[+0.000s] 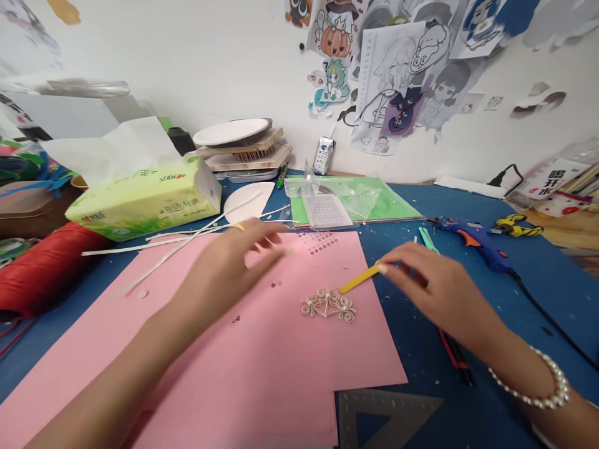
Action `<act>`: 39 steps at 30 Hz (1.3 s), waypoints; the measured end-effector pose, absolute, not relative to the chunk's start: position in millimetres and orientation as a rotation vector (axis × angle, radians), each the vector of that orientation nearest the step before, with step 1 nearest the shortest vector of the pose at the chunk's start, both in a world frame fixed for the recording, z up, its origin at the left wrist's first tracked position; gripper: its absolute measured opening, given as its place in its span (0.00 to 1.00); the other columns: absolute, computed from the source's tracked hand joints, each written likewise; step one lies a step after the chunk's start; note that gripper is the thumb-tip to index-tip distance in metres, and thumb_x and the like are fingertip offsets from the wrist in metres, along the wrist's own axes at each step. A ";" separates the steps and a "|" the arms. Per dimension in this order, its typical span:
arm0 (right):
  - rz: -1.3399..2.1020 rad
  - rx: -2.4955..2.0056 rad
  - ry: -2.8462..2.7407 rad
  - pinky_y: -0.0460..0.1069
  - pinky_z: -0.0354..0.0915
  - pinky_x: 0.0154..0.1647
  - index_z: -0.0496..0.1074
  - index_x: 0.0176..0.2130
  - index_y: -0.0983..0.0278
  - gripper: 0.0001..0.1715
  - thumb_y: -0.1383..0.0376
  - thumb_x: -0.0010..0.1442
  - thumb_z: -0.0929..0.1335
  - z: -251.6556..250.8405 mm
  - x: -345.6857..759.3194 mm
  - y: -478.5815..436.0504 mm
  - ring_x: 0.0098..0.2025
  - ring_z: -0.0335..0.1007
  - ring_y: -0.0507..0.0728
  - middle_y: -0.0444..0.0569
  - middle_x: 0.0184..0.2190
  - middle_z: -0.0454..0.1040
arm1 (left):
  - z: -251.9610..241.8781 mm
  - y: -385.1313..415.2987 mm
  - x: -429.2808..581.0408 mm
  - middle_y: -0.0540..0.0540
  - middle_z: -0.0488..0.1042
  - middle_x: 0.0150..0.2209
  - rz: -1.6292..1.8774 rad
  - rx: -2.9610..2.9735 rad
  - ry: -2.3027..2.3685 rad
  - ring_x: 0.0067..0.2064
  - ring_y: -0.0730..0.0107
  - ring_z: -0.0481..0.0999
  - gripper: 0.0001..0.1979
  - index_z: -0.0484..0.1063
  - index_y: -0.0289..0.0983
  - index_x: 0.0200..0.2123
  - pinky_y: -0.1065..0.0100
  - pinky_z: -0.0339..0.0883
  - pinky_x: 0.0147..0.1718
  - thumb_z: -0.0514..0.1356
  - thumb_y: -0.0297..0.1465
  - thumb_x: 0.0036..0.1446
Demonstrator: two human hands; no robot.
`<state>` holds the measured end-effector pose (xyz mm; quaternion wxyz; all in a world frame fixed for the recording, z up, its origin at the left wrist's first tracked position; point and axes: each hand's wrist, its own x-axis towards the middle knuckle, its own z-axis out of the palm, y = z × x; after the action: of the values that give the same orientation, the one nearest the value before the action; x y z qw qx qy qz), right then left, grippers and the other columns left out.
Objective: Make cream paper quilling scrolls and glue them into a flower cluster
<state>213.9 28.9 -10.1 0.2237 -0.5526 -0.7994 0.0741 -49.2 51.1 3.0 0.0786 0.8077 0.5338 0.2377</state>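
Observation:
My right hand (428, 287) pinches one end of a flat yellow stick (359, 279) between thumb and fingertips. The stick's free end points left, just above a cream ornament of coiled cord with pearl-like beads (327, 304). That ornament lies on pink paper (281, 374). Over the paper to the left, my left hand (238, 262) hovers with its fingers apart and nothing in them. Beyond its fingertips is a sheet of small dark stickers or gems (321, 243). Tiny dark bits (236, 319) are scattered on the paper.
A blue glue gun (477, 240) and yellow-handled scissors (518, 225) lie at right. Pens (453, 352) and a triangle ruler (384, 411) sit nearer. Behind are a clear plastic box (325, 209), tissues (145, 196) and white strips (187, 240); a red thread spool (51, 265) lies left.

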 end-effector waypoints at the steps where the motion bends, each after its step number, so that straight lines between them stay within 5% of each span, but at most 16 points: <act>1: 0.120 -1.553 -2.133 0.46 0.60 0.29 0.70 0.32 0.62 0.12 0.61 0.58 0.60 -6.6 221.2 32.7 0.30 0.67 0.52 0.46 0.31 0.71 | 6.4 55.9 -54.6 0.50 0.71 0.32 0.799 2.369 1.748 0.32 0.70 0.70 0.13 0.66 0.39 0.41 0.68 0.64 0.30 0.51 0.37 0.55; 6: -0.055 -1.678 -1.858 0.46 0.54 0.23 0.71 0.26 0.63 0.18 0.58 0.57 0.59 0.9 247.3 46.3 0.20 0.62 0.51 0.45 0.21 0.71 | 10.6 66.9 -69.9 0.55 0.69 0.33 0.829 2.463 1.995 0.35 0.72 0.70 0.15 0.64 0.37 0.39 0.68 0.64 0.36 0.40 0.35 0.60; 14: 0.083 -1.628 -1.970 0.47 0.56 0.26 0.70 0.26 0.63 0.20 0.59 0.59 0.57 -10.2 246.2 50.0 0.26 0.67 0.53 0.47 0.26 0.74 | -24.1 -30.0 -40.1 0.43 0.71 0.43 0.778 2.952 1.304 0.45 0.65 0.69 0.14 0.62 0.37 0.46 0.64 0.66 0.43 0.51 0.26 0.55; 28: 0.101 -1.605 -2.141 0.46 0.54 0.25 0.66 0.22 0.64 0.21 0.60 0.60 0.56 -12.0 230.5 44.2 0.25 0.63 0.52 0.46 0.22 0.69 | -39.7 -39.5 2.8 0.39 0.57 0.56 0.286 3.144 1.223 0.55 0.56 0.60 0.26 0.52 0.30 0.56 0.56 0.64 0.48 0.49 0.34 0.56; 39: 0.125 -1.641 -2.199 0.46 0.51 0.24 0.65 0.23 0.64 0.18 0.60 0.59 0.57 -16.2 227.5 43.8 0.25 0.62 0.51 0.45 0.23 0.68 | -45.6 -39.8 2.5 0.41 0.56 0.57 0.258 3.173 1.235 0.56 0.57 0.58 0.25 0.52 0.32 0.56 0.56 0.62 0.49 0.48 0.37 0.57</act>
<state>227.5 43.8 -16.2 0.1964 -0.5858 -0.7850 0.0447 2.5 -39.8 -45.6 -0.1362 0.9206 0.3584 0.0748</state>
